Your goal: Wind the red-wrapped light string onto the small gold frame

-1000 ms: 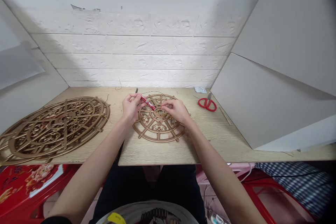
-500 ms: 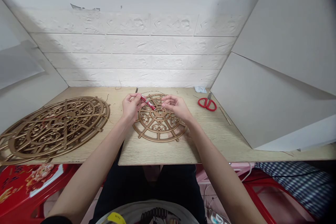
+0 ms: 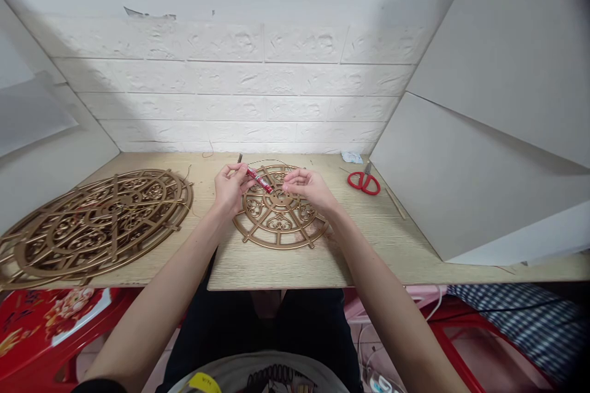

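Observation:
A small round gold openwork disc [image 3: 279, 221] lies flat on the wooden table [image 3: 369, 239] in front of me. My left hand [image 3: 230, 187] is over the disc's far left rim, fingers closed on a thin red stick-like piece [image 3: 259, 180] that slants toward the disc's middle. My right hand [image 3: 308, 187] hovers above the disc's far right part, its fingertips pinched together; a fine dark wire or thread [image 3: 271, 163] arcs between the two hands, and I cannot make out whether the pinch holds it.
A large gold openwork disc [image 3: 99, 221] lies at the table's left end. Red-handled scissors [image 3: 364, 182] rest at the back right, beside a grey slanted panel [image 3: 483, 153]. A white brick-pattern wall [image 3: 258, 86] closes the back. Red plastic stools [image 3: 46, 325] stand below.
My right hand has lifted off the disc's centre and drawn back toward the far right rim, fingers pinched. The left hand and the red piece have stayed put.

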Demonstrator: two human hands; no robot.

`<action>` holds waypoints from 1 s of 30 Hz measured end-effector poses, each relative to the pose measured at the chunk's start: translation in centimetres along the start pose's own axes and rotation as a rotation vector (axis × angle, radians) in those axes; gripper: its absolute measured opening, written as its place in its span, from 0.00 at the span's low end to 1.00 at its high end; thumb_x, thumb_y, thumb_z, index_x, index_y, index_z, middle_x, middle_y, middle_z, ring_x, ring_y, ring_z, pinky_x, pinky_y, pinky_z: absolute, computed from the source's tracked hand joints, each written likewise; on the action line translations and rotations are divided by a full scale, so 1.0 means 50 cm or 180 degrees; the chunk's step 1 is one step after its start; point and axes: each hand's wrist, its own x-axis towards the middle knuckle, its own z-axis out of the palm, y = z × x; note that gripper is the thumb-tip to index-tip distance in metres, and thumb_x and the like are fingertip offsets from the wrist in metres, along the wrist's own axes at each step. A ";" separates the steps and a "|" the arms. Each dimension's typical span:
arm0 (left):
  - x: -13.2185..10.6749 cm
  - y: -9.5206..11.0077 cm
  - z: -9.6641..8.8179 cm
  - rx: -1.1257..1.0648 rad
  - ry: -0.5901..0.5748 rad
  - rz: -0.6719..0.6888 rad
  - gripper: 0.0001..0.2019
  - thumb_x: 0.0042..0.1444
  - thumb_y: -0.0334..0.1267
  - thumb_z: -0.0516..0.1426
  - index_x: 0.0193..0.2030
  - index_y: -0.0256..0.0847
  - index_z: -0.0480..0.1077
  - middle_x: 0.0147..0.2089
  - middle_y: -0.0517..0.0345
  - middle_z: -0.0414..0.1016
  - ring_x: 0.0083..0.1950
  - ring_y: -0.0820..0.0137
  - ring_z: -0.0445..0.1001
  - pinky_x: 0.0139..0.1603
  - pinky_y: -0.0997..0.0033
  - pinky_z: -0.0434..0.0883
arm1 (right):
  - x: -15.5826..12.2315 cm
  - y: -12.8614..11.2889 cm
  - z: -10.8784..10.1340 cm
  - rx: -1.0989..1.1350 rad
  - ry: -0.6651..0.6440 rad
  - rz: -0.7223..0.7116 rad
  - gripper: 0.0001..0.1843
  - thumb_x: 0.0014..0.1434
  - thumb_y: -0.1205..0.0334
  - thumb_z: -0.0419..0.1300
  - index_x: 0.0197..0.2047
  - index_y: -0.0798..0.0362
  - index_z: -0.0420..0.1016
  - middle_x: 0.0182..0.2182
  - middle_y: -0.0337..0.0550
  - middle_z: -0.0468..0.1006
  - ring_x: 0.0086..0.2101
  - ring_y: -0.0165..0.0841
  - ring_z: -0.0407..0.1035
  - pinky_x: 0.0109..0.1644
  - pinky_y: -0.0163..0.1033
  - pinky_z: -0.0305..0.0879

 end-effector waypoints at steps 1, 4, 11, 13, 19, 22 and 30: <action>0.000 0.000 0.000 -0.0001 -0.0003 -0.0005 0.07 0.49 0.30 0.60 0.31 0.37 0.63 0.29 0.53 0.76 0.30 0.72 0.76 0.33 0.72 0.73 | 0.001 0.002 0.000 -0.0029 -0.0040 -0.0033 0.15 0.39 0.62 0.70 0.31 0.55 0.73 0.27 0.38 0.77 0.30 0.28 0.72 0.38 0.35 0.67; 0.000 0.001 0.001 -0.0023 0.0009 -0.0004 0.06 0.50 0.29 0.59 0.30 0.36 0.63 0.28 0.53 0.76 0.29 0.72 0.76 0.32 0.72 0.73 | 0.004 0.006 -0.002 -0.0097 -0.0143 -0.0113 0.14 0.40 0.62 0.70 0.32 0.55 0.74 0.29 0.38 0.77 0.31 0.28 0.72 0.39 0.35 0.67; 0.006 -0.001 -0.001 -0.0195 0.0132 0.0064 0.08 0.49 0.29 0.60 0.30 0.36 0.63 0.26 0.55 0.75 0.30 0.71 0.76 0.33 0.71 0.74 | 0.005 0.010 -0.005 -0.0066 -0.0139 -0.0080 0.18 0.40 0.62 0.70 0.36 0.55 0.75 0.29 0.40 0.78 0.32 0.30 0.73 0.40 0.37 0.69; 0.007 -0.001 -0.002 -0.0222 0.0140 0.0054 0.08 0.48 0.29 0.60 0.30 0.36 0.63 0.26 0.55 0.75 0.30 0.71 0.76 0.33 0.70 0.74 | 0.004 0.008 -0.005 -0.0082 -0.0139 -0.0075 0.16 0.40 0.61 0.70 0.35 0.55 0.76 0.30 0.41 0.78 0.32 0.30 0.73 0.40 0.37 0.68; 0.006 0.000 -0.002 -0.0179 0.0129 0.0000 0.08 0.49 0.30 0.60 0.31 0.37 0.63 0.26 0.55 0.75 0.31 0.71 0.76 0.34 0.70 0.74 | 0.000 0.001 -0.003 -0.0090 -0.0094 -0.0112 0.18 0.41 0.61 0.70 0.38 0.54 0.75 0.29 0.39 0.77 0.32 0.29 0.72 0.40 0.36 0.68; 0.006 -0.001 -0.002 -0.0194 0.0119 0.0003 0.09 0.48 0.30 0.61 0.31 0.37 0.63 0.27 0.55 0.75 0.32 0.71 0.76 0.35 0.69 0.74 | 0.000 0.001 -0.003 -0.0049 -0.0039 -0.0031 0.18 0.40 0.61 0.70 0.36 0.55 0.75 0.28 0.39 0.77 0.32 0.30 0.73 0.40 0.37 0.68; 0.007 -0.003 -0.004 -0.0263 0.0135 -0.0072 0.07 0.49 0.28 0.59 0.30 0.36 0.64 0.27 0.55 0.74 0.32 0.71 0.76 0.35 0.70 0.73 | -0.003 0.001 0.007 -0.0172 -0.0232 -0.0100 0.13 0.42 0.60 0.69 0.32 0.55 0.76 0.30 0.40 0.77 0.31 0.29 0.71 0.39 0.36 0.67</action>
